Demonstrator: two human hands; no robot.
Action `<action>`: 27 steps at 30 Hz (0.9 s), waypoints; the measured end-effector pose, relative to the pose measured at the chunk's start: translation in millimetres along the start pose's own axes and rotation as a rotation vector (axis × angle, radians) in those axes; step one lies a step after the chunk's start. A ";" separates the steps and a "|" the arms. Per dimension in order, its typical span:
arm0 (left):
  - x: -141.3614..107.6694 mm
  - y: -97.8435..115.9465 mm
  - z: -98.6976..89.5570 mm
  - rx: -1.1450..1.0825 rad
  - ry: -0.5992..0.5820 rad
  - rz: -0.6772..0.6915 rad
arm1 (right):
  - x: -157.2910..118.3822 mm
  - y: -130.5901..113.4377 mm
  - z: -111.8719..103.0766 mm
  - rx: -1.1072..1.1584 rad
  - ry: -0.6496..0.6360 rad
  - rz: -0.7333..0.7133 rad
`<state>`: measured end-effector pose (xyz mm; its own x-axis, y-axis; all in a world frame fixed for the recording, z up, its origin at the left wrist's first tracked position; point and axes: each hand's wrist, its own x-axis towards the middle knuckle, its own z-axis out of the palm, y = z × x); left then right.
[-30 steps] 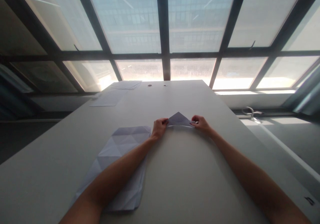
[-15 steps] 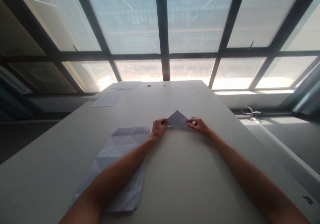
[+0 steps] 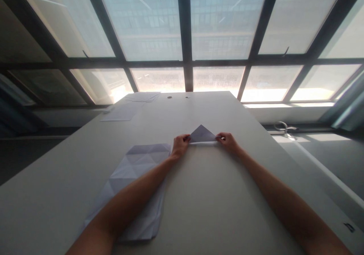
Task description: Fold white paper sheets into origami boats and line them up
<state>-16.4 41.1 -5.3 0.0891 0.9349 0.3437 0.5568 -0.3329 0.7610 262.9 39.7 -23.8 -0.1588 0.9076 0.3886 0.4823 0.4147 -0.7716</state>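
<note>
At the table point(image 3: 216, 209), left fingers point(image 3: 184, 136) and right fingers point(image 3: 221, 134) pinch folded paper point(image 3: 201, 135).

Dark-framed windows point(image 3: 217, 20) rise beyond a white table point(image 3: 204, 194).

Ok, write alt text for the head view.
The left hand and right hand pinch opposite ends of a folded paper triangle over a white table. Creased sheets lie below the left forearm; flat sheets lie at the far left, near windows.
</note>
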 end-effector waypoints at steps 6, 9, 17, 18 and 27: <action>0.1 -3.1 0.8 -0.047 -0.006 0.027 | 0.1 -1.3 0.8 0.198 0.076 0.077; 0.0 -3.1 1.1 -0.071 -0.006 0.033 | -0.6 -1.7 0.9 0.266 0.099 0.094; 2.0 -4.7 3.2 -0.163 0.001 0.018 | 0.8 4.7 -1.1 0.294 0.150 0.086; 2.3 -5.6 3.7 -0.171 0.009 0.018 | 0.8 5.7 -1.4 0.288 0.155 0.085; 1.8 -10.6 5.5 -0.236 -0.018 0.074 | 2.0 12.7 -0.2 0.190 0.147 0.087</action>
<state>-17.6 47.0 -15.8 0.1380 0.9083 0.3950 0.3400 -0.4180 0.8424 268.9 46.8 -32.7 0.0098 0.9272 0.3744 0.3160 0.3524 -0.8809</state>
